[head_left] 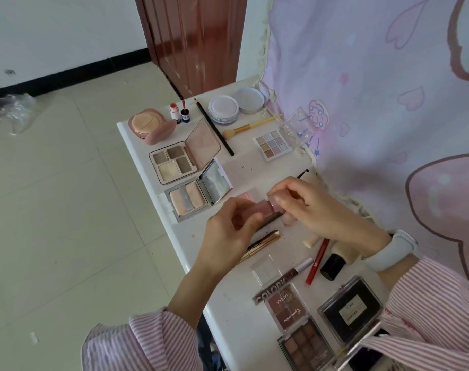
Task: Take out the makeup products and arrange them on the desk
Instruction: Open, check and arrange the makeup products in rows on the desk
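Pink translucent small square makeup case (264,207) pinched between left hand (229,231) and right hand (305,207) above white desk (228,298), fingers of both curled round it, gold mascara tube (262,243) just below the grip, open silver mirrored compact (198,194) beside left fingers.

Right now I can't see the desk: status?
Both hands gripping small pink product, above desk. Opened palettes beyond. Gold tube directly beneath.
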The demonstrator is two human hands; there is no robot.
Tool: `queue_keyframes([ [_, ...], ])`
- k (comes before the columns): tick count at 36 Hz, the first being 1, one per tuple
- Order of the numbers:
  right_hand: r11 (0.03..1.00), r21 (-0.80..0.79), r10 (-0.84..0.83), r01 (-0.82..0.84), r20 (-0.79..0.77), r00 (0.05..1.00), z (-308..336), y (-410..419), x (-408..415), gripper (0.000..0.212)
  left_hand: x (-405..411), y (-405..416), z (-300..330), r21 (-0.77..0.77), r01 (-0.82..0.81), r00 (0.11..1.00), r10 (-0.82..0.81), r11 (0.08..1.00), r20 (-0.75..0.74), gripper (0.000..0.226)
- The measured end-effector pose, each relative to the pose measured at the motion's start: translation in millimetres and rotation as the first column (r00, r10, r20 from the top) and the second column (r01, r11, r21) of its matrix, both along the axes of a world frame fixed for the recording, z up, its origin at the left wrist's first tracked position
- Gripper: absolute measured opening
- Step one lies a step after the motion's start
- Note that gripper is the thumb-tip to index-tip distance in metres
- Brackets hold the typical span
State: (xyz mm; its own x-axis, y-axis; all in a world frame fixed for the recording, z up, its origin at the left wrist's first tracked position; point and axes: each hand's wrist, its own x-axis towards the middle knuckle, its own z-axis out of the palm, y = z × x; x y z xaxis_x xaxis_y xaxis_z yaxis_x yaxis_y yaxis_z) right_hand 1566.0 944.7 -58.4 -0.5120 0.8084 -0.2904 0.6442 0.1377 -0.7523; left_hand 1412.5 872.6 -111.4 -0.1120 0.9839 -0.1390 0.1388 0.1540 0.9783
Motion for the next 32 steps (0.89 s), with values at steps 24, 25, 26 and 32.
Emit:
queue_keyframes([
  [24, 0.989, -0.034, 0.145, -0.143, 0.101, 0.984, 8, 17, 25, 0.016, 18, 19, 0, 0.046, 0.180, 0.964, -0.167, 0.983, -0.206, 0.017],
  [25, 0.990, -0.043, 0.140, -0.136, 0.102, 0.985, 8, 18, 25, 0.017, 19, 19, -1, 0.055, 0.175, 0.964, -0.160, 0.983, -0.212, 0.018],
  [26, 0.989, -0.066, 0.139, -0.131, 0.121, 0.983, 8, 18, 24, 0.018, 21, 19, -1, 0.066, 0.174, 0.962, -0.155, 0.983, -0.223, 0.018],
  [32, 0.990, -0.070, 0.132, -0.121, 0.193, 0.972, 7, 24, 24, 0.005, 23, 24, -3, 0.083, 0.185, 0.956, -0.160, 0.979, -0.247, 0.020],
])
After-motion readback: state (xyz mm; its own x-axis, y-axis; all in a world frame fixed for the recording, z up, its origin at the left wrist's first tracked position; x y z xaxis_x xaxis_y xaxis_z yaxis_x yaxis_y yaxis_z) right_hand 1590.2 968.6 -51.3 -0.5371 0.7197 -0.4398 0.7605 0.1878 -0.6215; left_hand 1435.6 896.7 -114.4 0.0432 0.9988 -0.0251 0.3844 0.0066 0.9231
